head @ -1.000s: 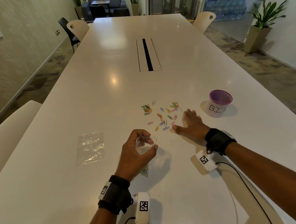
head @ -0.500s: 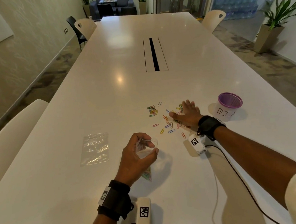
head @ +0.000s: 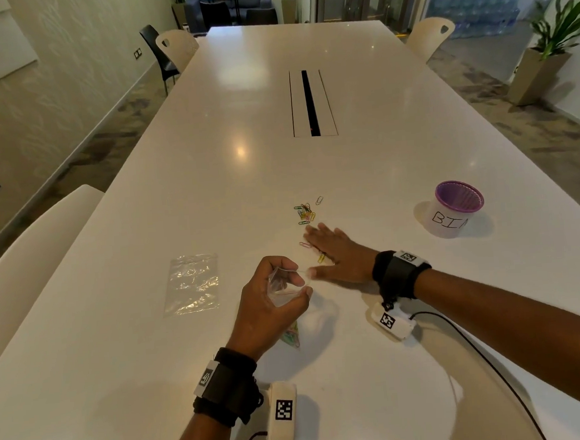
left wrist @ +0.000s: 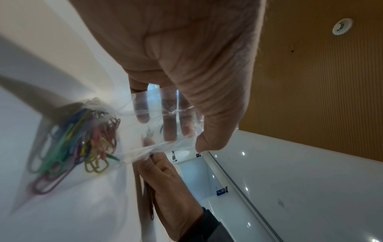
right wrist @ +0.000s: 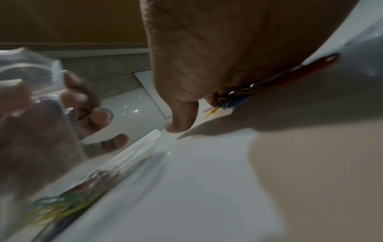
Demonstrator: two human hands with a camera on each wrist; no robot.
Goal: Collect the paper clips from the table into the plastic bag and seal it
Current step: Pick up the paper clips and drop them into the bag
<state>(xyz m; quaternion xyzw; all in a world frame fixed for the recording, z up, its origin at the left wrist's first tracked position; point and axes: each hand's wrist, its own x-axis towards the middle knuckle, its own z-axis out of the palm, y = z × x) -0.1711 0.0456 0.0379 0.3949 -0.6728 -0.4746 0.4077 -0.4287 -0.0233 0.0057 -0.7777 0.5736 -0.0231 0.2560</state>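
The white round cup with a purple mesh rim (head: 459, 209) carries hand-written black letters "BI" and part of a third letter; it stands on the long glossy white bench (head: 154, 366) well to the right of the hands. The bands on both wrists and the small white camera units carry black-and-white square code marks. The left hand (head: 271, 310) is raised a little above the bench with fingers and thumb curled round the mouth of the small clear plastic bag (head: 281, 289), which it holds open; in the left wrist view the bag (left wrist: 128, 131) hangs down from the fingers with a bundle of coloured paper clips (left wrist: 72, 144) inside its lower corner. The right hand (head: 339, 254) lies flat, palm down, on the bench with straight fingers, just beside the bag's mouth, and it presses on several loose clips; the right wrist view shows red, blue and yellow clips (right wrist: 238, 98) under its palm. A small heap of loose coloured paper clips (head: 304, 213) lies just beyond the fingertips. A second flat clear plastic bag (head: 192, 284) lies to the left, apart from the left hand. The bench edge runs near the person's body, and wide bare surface stretches away toward the black cable slot (head: 310, 103).
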